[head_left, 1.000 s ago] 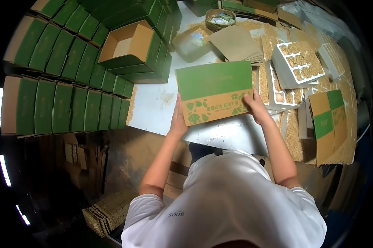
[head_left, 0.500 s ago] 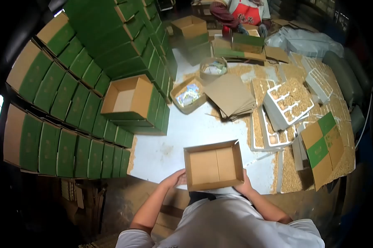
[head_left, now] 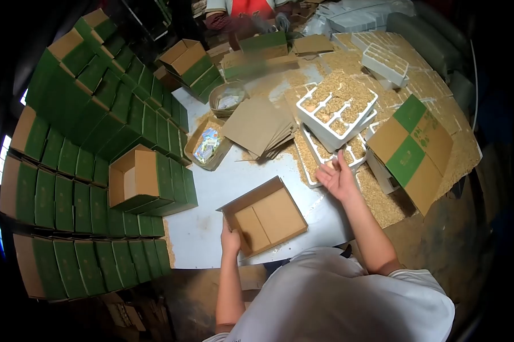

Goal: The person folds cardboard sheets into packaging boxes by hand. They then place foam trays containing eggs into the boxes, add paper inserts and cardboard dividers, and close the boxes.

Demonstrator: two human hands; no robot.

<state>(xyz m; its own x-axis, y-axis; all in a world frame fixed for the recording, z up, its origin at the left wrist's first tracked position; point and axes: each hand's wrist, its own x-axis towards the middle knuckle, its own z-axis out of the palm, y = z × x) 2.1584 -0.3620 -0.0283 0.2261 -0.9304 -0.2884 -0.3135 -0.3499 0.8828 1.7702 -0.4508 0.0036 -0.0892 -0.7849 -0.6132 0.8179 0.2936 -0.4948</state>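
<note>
An open cardboard box (head_left: 278, 219), its inside bare brown board, lies tilted at the table's near edge. My left hand (head_left: 230, 240) grips its left wall, the fingers partly hidden behind the board. My right hand (head_left: 338, 178) is off the box, fingers spread, with nothing in it. It reaches toward white foam trays (head_left: 342, 132) stacked on the right, filled with wood shavings; a few eggs seem to show among them. Right of that hand stands a green and brown printed carton (head_left: 419, 151), tilted.
Green boxes (head_left: 91, 208) are stacked high at left. A pile of cardboard sheets (head_left: 259, 126) lies mid-table, beside a basket of colourful packets (head_left: 208, 145) and a round tub (head_left: 228, 98). Across the table, a person in a red apron (head_left: 252, 8) works at a green box (head_left: 263, 45).
My right hand has left the box and moved up and right toward the foam trays. The box has turned, with my left hand still on it. The view has swung to the right.
</note>
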